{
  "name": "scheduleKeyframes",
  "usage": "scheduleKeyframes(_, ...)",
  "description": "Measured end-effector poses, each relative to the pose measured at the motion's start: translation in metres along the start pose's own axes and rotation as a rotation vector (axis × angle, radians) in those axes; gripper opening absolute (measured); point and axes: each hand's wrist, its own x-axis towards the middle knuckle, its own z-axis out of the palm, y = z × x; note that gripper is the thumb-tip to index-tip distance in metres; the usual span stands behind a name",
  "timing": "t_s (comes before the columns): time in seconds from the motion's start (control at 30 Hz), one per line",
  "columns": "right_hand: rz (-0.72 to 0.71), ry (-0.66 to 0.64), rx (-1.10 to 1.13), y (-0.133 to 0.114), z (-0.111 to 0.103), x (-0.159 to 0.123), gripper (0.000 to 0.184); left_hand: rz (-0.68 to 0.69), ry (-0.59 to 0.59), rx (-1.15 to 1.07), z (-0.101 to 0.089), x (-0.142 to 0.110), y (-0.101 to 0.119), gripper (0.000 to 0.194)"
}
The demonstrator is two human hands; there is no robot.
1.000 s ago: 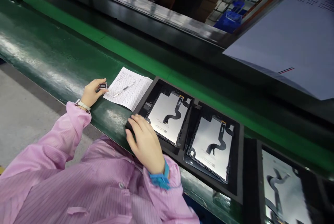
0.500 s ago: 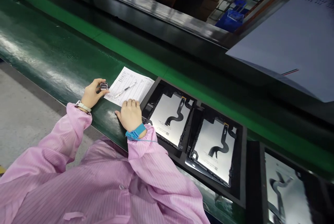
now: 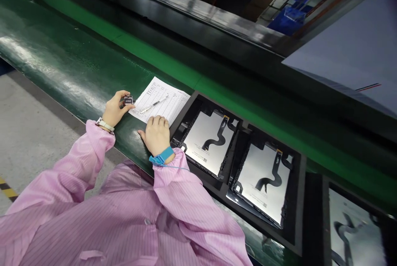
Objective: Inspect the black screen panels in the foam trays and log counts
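My left hand is curled round a small silver hand counter at the left edge of a printed form that lies on the green conveyor belt. A pen rests across the form. My right hand, with a blue wrist strap, lies palm down on the form's near corner, fingers loosely together, holding nothing. Just right of it is a black tray with two silver panels, each carrying a black flex cable.
A second black tray with another panel follows at the lower right. A black rail runs along the belt's far side. A large white sheet hangs at the upper right. Grey floor with a yellow stripe lies at the left.
My right hand left the near-left corner of the black tray and came to rest on the form. The trays have drifted right in the view. My left hand keeps the counter.
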Motion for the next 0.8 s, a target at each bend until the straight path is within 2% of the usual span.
scheduleKeyframes(0.23,-0.007,0.021,0.008,-0.002,0.006,0.0,0.072,0.017,0.003,0.041,-0.002,-0.002,0.002,0.049)
scheduleKeyframes(0.57,0.008,0.03,0.064,-0.003,0.009,-0.001,0.071,0.011,0.033,0.048,0.002,-0.003,-0.007,0.041)
scheduleKeyframes(0.67,0.011,0.067,0.113,-0.003,0.008,-0.004,0.067,0.012,0.028,0.029,0.001,-0.002,-0.007,0.053)
scheduleKeyframes(0.8,-0.002,0.178,0.229,0.001,-0.003,-0.007,0.048,0.041,0.062,-0.015,0.0,-0.005,0.008,0.071)
